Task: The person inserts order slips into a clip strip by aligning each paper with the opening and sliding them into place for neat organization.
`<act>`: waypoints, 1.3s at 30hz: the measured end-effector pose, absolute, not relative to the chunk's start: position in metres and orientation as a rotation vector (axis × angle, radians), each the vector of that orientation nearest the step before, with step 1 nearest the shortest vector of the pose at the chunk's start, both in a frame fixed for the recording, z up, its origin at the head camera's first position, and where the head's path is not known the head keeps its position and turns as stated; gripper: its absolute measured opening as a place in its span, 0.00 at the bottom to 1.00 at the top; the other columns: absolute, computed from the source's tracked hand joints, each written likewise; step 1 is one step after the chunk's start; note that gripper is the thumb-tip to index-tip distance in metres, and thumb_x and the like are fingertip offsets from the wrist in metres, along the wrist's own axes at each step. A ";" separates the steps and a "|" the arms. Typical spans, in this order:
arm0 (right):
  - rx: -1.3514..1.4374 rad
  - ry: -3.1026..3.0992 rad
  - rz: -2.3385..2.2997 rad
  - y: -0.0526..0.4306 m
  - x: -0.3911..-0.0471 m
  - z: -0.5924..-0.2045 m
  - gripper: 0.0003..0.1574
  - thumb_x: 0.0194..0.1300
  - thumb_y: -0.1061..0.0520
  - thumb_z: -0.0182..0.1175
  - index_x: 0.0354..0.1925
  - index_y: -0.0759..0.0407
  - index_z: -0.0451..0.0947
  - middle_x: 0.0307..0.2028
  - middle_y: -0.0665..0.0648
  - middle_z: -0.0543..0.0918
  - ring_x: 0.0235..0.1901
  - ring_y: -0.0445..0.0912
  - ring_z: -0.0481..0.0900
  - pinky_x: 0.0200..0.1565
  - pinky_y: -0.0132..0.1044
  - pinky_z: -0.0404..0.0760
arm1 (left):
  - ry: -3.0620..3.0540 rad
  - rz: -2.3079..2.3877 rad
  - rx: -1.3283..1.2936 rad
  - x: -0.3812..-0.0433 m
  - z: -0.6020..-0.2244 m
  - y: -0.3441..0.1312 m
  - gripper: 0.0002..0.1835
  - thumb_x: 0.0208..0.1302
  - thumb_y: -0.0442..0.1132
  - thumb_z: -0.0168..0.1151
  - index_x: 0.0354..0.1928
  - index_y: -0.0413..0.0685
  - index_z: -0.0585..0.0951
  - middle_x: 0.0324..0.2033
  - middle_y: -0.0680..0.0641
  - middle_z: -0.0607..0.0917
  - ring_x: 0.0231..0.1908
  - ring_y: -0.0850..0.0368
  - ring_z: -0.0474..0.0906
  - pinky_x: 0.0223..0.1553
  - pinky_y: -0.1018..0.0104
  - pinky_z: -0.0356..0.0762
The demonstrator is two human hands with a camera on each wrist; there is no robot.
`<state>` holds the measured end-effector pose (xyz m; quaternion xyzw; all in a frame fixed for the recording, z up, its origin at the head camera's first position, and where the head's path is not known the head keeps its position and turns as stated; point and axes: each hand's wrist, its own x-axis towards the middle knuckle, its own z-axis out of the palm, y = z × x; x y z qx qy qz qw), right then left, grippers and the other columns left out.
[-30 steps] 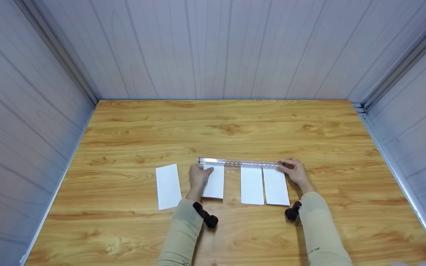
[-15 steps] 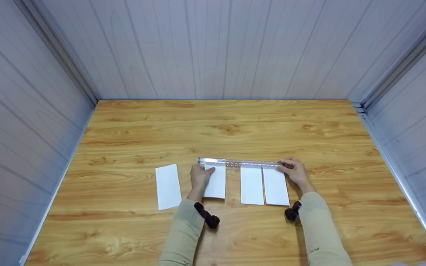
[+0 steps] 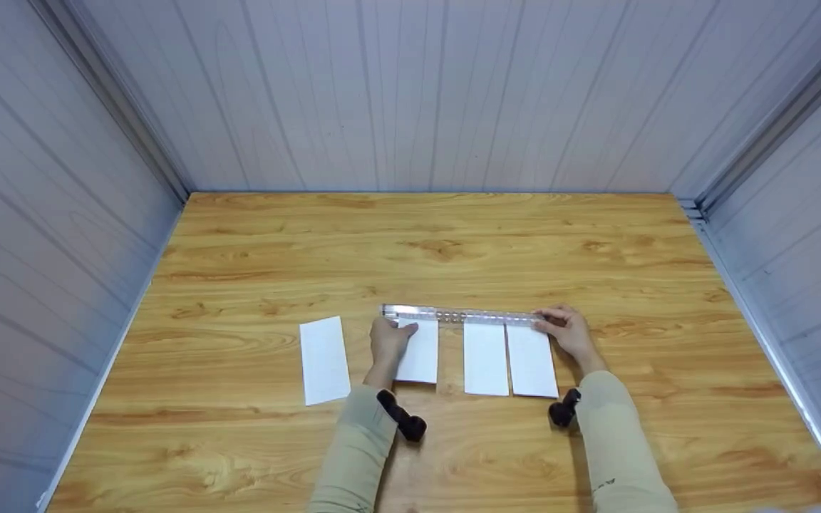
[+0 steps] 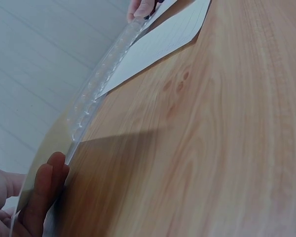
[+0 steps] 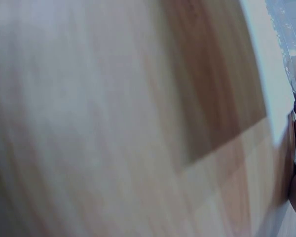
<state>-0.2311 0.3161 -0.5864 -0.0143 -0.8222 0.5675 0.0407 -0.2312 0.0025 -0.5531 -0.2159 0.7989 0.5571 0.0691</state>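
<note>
A long clear plastic strip (image 3: 482,318) with a row of round bumps lies across the upper edges of three white paper sheets in the head view. At its left part my left hand (image 3: 388,340) pinches a white paper sheet (image 3: 421,353), thumb in front and fingers (image 4: 42,185) behind. My right hand (image 3: 571,335) pinches the strip's right end between thumb and fingers, over the top of the rightmost sheet (image 3: 533,363). Left of that sheet, almost touching it, lies another sheet (image 3: 485,360). In the right wrist view most of the right hand is cut off.
A separate white sheet (image 3: 325,360) lies slightly tilted to the left of my left hand. Beneath everything is a wooden tabletop (image 3: 410,249). Pale panel walls rise at its back (image 3: 410,92) and both sides. Black wrist devices (image 3: 407,420) sit on both sleeves.
My left hand and the sheet it holds have moved slightly right along the strip, narrowing the gap to the other sheets. The right hand and the strip have barely moved.
</note>
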 end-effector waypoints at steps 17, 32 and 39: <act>-0.042 -2.563 1.703 0.317 -0.229 -0.585 0.15 0.52 0.67 0.61 0.40 0.72 0.77 0.37 0.62 0.75 0.36 0.36 0.71 0.39 0.23 0.69 | 2.418 1.720 -0.620 -0.230 -0.556 0.008 0.23 0.47 0.33 0.65 0.44 0.27 0.71 0.43 0.33 0.77 0.45 0.41 0.73 0.46 0.55 0.69; -0.081 -2.567 1.680 0.316 -0.232 -0.586 0.17 0.50 0.66 0.64 0.39 0.74 0.77 0.36 0.64 0.75 0.35 0.38 0.71 0.38 0.23 0.69 | 2.420 1.713 -0.622 -0.230 -0.559 0.014 0.17 0.46 0.35 0.66 0.35 0.31 0.73 0.32 0.39 0.78 0.32 0.48 0.73 0.36 0.57 0.70; -0.092 -2.577 1.690 0.317 -0.232 -0.586 0.17 0.50 0.66 0.63 0.40 0.74 0.77 0.37 0.64 0.75 0.36 0.41 0.72 0.38 0.23 0.69 | 2.403 1.695 -0.632 -0.229 -0.559 0.016 0.16 0.47 0.35 0.66 0.33 0.32 0.72 0.31 0.40 0.77 0.30 0.50 0.71 0.34 0.58 0.69</act>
